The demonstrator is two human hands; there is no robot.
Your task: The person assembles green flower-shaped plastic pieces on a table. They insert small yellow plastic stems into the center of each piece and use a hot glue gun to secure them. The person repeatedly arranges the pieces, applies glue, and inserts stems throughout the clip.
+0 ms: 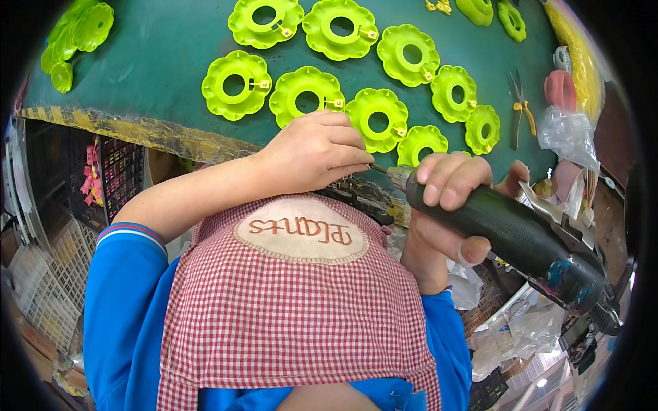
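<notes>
My right hand is wrapped round a black electric screwdriver, which lies aslant with its bit pointing left. My left hand is closed, thumb and fingers pinched together right at the bit's tip. What the pinch holds, if anything, is too small or hidden to tell. Just beyond both hands, bright green flower-shaped rings lie in rows on the green table. Most carry a small yellow piece at one side of the centre hole. The left hand covers the near edge of one ring.
Stacked green flower-shaped parts lie at the far left. On the right are orange-handled pliers, a clear plastic bag and yellow material in plastic. A worn yellow-and-black edge borders the table; dark crates stand below it.
</notes>
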